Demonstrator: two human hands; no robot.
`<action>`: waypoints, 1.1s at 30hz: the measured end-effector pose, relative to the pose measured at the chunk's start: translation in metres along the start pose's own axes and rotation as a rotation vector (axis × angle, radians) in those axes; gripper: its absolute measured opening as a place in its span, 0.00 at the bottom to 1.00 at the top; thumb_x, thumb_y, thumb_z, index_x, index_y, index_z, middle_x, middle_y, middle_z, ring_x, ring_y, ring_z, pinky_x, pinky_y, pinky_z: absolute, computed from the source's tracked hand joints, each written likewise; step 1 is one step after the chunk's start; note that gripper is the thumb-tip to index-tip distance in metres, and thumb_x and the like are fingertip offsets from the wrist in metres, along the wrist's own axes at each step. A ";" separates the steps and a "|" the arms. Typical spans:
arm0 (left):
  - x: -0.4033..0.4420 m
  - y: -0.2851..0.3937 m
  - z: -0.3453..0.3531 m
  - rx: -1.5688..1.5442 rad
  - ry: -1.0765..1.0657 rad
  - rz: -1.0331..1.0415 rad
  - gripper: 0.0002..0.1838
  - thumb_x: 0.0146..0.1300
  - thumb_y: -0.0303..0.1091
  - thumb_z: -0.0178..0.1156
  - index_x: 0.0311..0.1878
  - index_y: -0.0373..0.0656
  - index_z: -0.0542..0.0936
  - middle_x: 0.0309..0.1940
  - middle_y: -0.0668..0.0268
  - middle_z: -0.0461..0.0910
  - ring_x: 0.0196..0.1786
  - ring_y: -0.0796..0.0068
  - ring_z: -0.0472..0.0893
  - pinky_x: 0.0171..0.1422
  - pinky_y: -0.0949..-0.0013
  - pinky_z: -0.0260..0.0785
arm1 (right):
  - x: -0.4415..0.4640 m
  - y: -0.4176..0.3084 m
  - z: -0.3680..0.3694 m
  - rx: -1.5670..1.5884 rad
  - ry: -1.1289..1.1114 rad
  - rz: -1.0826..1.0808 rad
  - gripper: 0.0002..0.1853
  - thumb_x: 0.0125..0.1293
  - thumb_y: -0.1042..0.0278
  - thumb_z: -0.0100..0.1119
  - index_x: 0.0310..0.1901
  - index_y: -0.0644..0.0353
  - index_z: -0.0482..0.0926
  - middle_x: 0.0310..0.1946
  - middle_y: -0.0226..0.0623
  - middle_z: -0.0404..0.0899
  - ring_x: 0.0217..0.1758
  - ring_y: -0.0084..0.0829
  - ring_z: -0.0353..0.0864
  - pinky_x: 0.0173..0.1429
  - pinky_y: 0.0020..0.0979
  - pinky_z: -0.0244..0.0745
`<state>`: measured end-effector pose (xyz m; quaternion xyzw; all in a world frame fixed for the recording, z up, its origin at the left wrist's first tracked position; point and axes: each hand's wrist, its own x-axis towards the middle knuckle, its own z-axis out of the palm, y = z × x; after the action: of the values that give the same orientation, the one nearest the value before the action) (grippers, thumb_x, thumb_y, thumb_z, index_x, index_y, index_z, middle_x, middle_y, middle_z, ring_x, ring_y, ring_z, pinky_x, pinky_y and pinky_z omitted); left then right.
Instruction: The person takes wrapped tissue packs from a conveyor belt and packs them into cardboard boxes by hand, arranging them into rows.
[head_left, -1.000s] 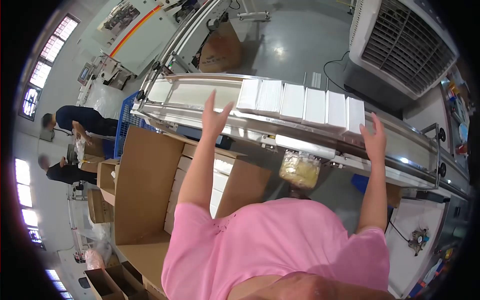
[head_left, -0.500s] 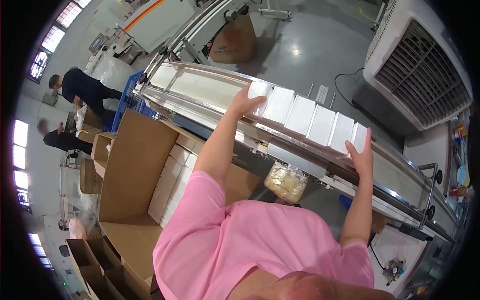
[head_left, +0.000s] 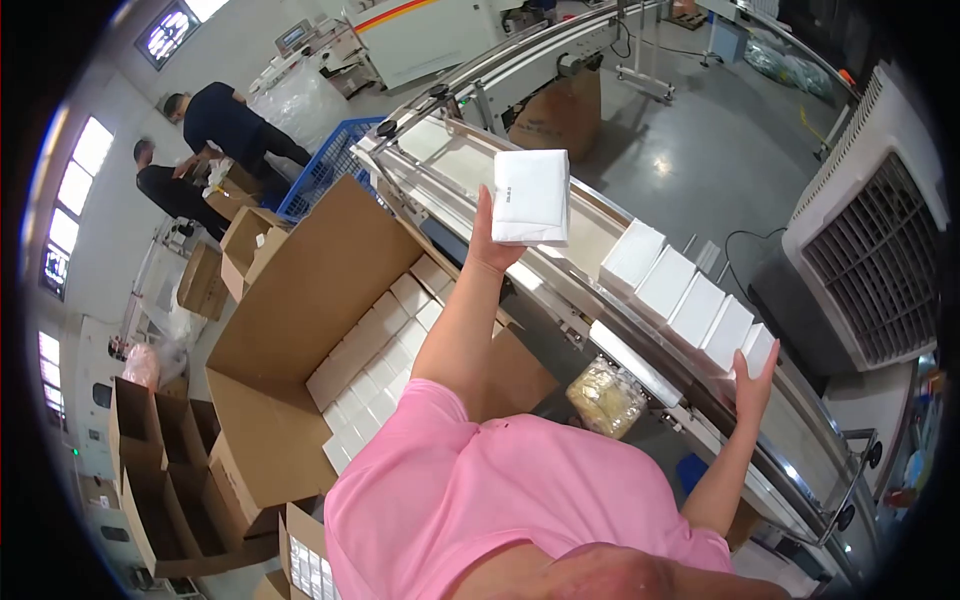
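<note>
My left hand (head_left: 490, 240) grips a white pack (head_left: 531, 196), raised above the conveyor with its broad face toward me and small dark print on it. A row of several similar white packs (head_left: 668, 283) stands on the conveyor belt (head_left: 585, 233). At the near right end of that row, my right hand (head_left: 755, 382) holds the last pack (head_left: 758, 350), thumb on its front and fingers against its outer side. To my left, an open cardboard box (head_left: 305, 290) contains rows of white packs (head_left: 385, 345).
A large air cooler (head_left: 860, 240) stands beyond the conveyor at right. Under the conveyor hangs a clear-wrapped yellowish bundle (head_left: 606, 397). Divided cardboard boxes (head_left: 165, 470) lie at lower left. Two people (head_left: 225, 120) work behind a blue crate (head_left: 335, 160).
My left hand has lifted one pack off the left end of the row. My right hand remains at the row's other end. The view has shifted, showing more of the left side.
</note>
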<state>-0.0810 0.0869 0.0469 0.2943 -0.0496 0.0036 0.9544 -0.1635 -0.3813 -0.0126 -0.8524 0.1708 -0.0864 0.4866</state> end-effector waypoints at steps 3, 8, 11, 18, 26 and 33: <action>-0.011 0.002 -0.004 -0.005 -0.030 0.016 0.37 0.66 0.63 0.47 0.69 0.45 0.63 0.63 0.62 0.70 0.64 0.60 0.71 0.67 0.55 0.63 | -0.002 -0.002 0.000 -0.026 0.014 0.000 0.47 0.57 0.53 0.65 0.74 0.44 0.49 0.67 0.45 0.64 0.66 0.44 0.67 0.63 0.38 0.66; -0.028 0.006 -0.001 0.110 0.005 0.044 0.34 0.65 0.57 0.54 0.67 0.45 0.64 0.60 0.63 0.73 0.61 0.63 0.73 0.64 0.56 0.67 | -0.007 -0.014 -0.001 0.003 -0.003 0.054 0.46 0.58 0.51 0.65 0.74 0.45 0.49 0.67 0.46 0.64 0.65 0.43 0.67 0.63 0.37 0.67; -0.033 0.005 -0.004 0.144 0.022 0.040 0.34 0.65 0.56 0.55 0.67 0.45 0.63 0.60 0.62 0.72 0.61 0.63 0.73 0.64 0.56 0.67 | 0.001 0.008 0.002 0.006 0.018 -0.016 0.45 0.59 0.49 0.63 0.74 0.46 0.49 0.67 0.47 0.63 0.66 0.44 0.67 0.63 0.37 0.67; -0.045 0.005 0.009 0.329 -0.049 0.141 0.42 0.54 0.45 0.68 0.68 0.43 0.60 0.57 0.62 0.71 0.59 0.67 0.73 0.63 0.59 0.68 | 0.001 0.007 0.001 -0.022 0.026 0.011 0.43 0.63 0.49 0.60 0.74 0.49 0.49 0.67 0.50 0.63 0.66 0.43 0.66 0.65 0.36 0.63; -0.063 0.009 0.030 0.607 0.062 0.246 0.44 0.46 0.33 0.73 0.67 0.42 0.61 0.56 0.62 0.72 0.59 0.67 0.73 0.62 0.62 0.67 | -0.001 0.009 0.002 -0.020 0.042 -0.014 0.43 0.60 0.47 0.61 0.73 0.38 0.49 0.63 0.46 0.67 0.55 0.44 0.75 0.33 0.37 0.82; -0.063 -0.001 0.041 0.793 0.081 0.306 0.42 0.47 0.32 0.73 0.66 0.40 0.63 0.55 0.63 0.73 0.57 0.70 0.74 0.61 0.65 0.68 | -0.013 -0.016 -0.004 0.048 -0.019 0.107 0.43 0.61 0.45 0.60 0.74 0.39 0.48 0.64 0.49 0.66 0.57 0.45 0.74 0.35 0.39 0.82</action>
<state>-0.1479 0.0646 0.0744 0.6274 -0.0499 0.1758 0.7570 -0.1734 -0.3726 0.0032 -0.8308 0.2093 -0.0563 0.5126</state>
